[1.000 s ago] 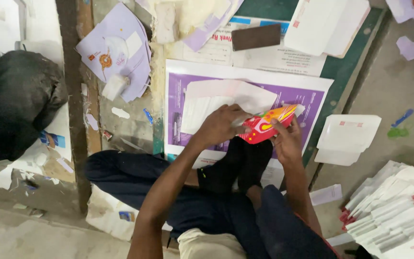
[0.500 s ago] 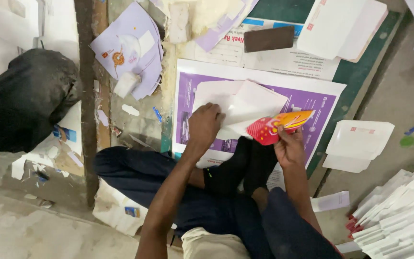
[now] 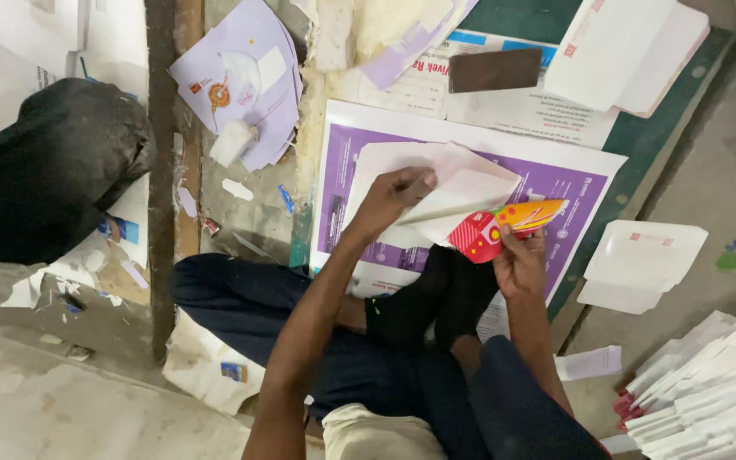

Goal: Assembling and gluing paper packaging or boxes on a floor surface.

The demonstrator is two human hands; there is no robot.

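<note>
My left hand (image 3: 389, 200) pinches the flap of a white paper envelope (image 3: 457, 192) that lies on a purple-and-white printed sheet (image 3: 555, 183), lifting it. To its right, my right hand (image 3: 520, 260) grips a small red, yellow and orange printed card (image 3: 504, 226) by its lower edge, right beside the envelope. Both forearms reach out over my crossed legs in dark trousers.
A dark brown block (image 3: 494, 70) and a stack of white envelopes (image 3: 628, 53) lie at the top. Loose white envelopes (image 3: 641, 260) sit right, with a fanned pile (image 3: 713, 379) at bottom right. A black bag (image 3: 44, 170) rests at left by a wooden strip (image 3: 162, 170).
My left hand has let go of the coloured card and moved left to lift the white envelope flap. My right hand has kept the card and stayed near its spot.
</note>
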